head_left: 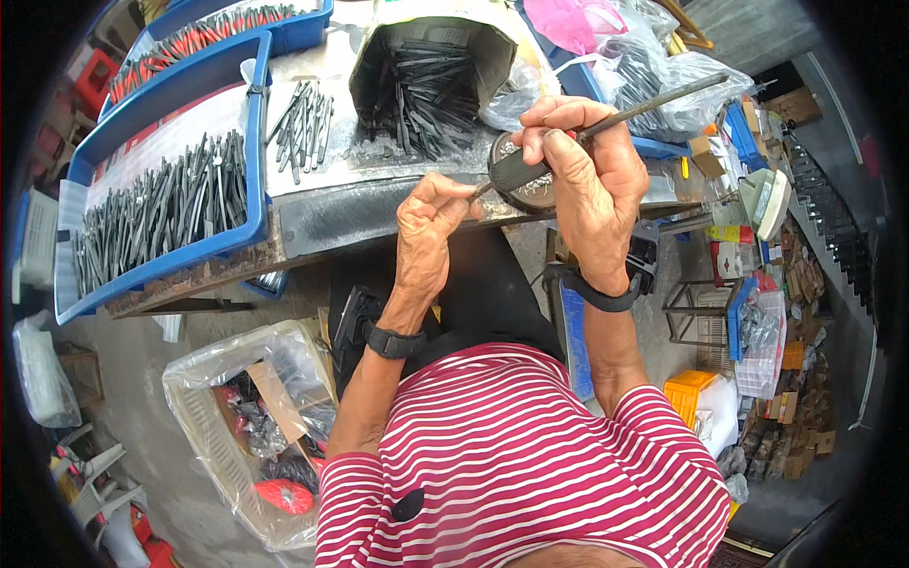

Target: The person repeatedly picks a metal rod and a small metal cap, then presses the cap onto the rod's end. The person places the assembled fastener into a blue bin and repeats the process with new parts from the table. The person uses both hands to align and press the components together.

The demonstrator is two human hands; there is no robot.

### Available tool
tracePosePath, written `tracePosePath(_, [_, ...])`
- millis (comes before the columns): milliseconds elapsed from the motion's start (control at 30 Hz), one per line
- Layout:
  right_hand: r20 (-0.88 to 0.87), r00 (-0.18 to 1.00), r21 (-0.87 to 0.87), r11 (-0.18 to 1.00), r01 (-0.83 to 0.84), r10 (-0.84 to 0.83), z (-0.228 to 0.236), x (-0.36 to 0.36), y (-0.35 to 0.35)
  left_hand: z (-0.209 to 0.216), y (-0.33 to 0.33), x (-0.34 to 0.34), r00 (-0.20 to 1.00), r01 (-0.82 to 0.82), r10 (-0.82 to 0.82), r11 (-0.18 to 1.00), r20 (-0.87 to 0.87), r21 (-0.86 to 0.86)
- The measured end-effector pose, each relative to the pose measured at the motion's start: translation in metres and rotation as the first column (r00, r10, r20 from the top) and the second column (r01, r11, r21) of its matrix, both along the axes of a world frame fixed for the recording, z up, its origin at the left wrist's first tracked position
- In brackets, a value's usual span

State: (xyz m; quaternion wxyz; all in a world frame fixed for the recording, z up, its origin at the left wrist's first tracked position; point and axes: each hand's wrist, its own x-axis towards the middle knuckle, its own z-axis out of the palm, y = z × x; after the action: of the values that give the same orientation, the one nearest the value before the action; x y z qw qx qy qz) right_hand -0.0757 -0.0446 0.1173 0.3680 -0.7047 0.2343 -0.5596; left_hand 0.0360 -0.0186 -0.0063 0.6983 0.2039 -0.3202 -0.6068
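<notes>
My right hand (597, 185) is closed round a long, thin dark rod (668, 100) that slants up to the right. A thicker black, handle-like piece (519, 171) lies in line with it, left of the fingers. My left hand (428, 222) pinches a thin dark tip (481, 190) at that piece's left end; whether tip and piece are joined, I cannot tell. Partly hidden behind is a round dish (532, 196) holding small metallic bits. Beyond my hands, an open bag (371, 80) on its side holds many black slender pieces (434, 99).
The workbench (346, 216) edge runs before me. Blue trays (258, 156) of slender black and red-black pieces stand left, beside a loose pile (303, 131). Plastic bags (663, 76) lie at the far right. A plastic-lined crate (204, 417) sits on the floor at left.
</notes>
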Motion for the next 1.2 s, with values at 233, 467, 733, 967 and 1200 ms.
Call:
tracePosePath(233, [0.231, 0.973, -0.230, 0.971, 0.064, -0.010, 0.025, -0.009, 0.000, -0.001, -0.002, 0.000, 1.000, -0.011, 0.011, 1.000, -0.018, -0.011])
tracePosePath(467, [0.081, 0.997, -0.126, 0.992, 0.005, 0.005, -0.001, -0.001, -0.002, -0.001, 0.000, 0.001, 0.999, -0.022, 0.021, 0.999, 0.038, 0.031])
tracePosePath(733, [0.070, 0.998, -0.208, 0.978, 0.015, 0.000, 0.017, -0.001, 0.003, -0.002, -0.001, 0.000, 1.000, -0.016, 0.016, 1.000, 0.016, 0.001])
tracePosePath(967, [0.190, 0.964, 0.029, 0.982, 0.185, -0.187, -0.024, -0.011, -0.006, 0.002, -0.003, -0.004, 0.999, -0.052, 0.052, 0.998, 0.001, 0.018])
tracePosePath(1200, [0.062, 0.986, 0.317, 0.940, 0.129, -0.156, -0.036, -0.022, 0.002, 0.015, 0.003, 0.001, 0.999, 0.016, -0.011, 0.991, -0.037, 0.130])
